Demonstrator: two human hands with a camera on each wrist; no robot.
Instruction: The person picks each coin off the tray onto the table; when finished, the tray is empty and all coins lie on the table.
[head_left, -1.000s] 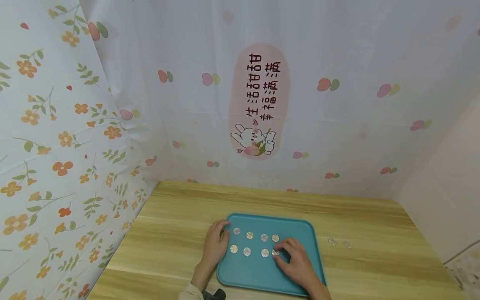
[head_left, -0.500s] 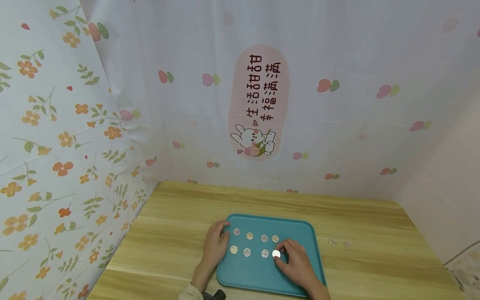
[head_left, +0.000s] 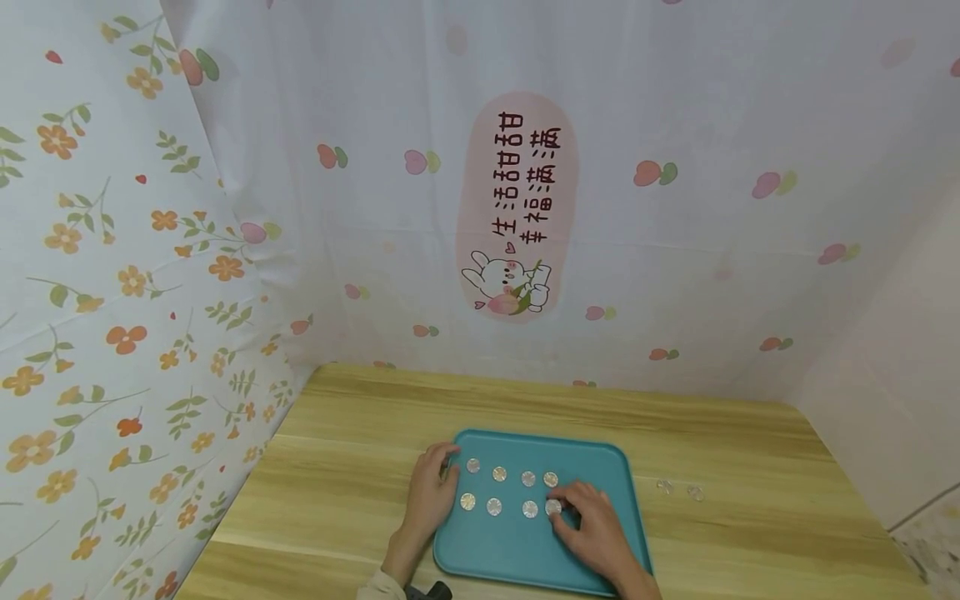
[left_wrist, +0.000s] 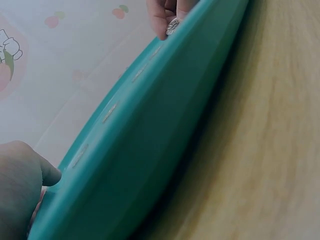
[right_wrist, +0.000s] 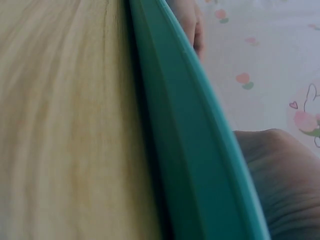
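My right hand (head_left: 591, 529) pinches a shiny, silvery coin-like disc (head_left: 553, 507) between thumb and fingers, at the right end of the near row on the blue-green tray (head_left: 510, 554). The left wrist view shows this disc (left_wrist: 172, 26) tilted up in the fingers. My left hand (head_left: 432, 492) holds the tray's left rim, with the thumb over the edge; its other fingers are partly hidden. Several similar discs lie flat in two rows, among them a golden one (head_left: 467, 502) at the near left and a silvery one (head_left: 529, 509) beside the pinched disc.
Two clear, shiny pieces, one (head_left: 664, 486) left of the other (head_left: 695, 493), lie on the wooden table (head_left: 360, 417) right of the tray. A black object (head_left: 431, 591) shows by the left wrist. Printed cloth (head_left: 375, 275) hangs behind the table.
The pinched disc tilts, flashing bright half a second ago, and now sits very slightly further right. My left hand and the other discs stay in place.
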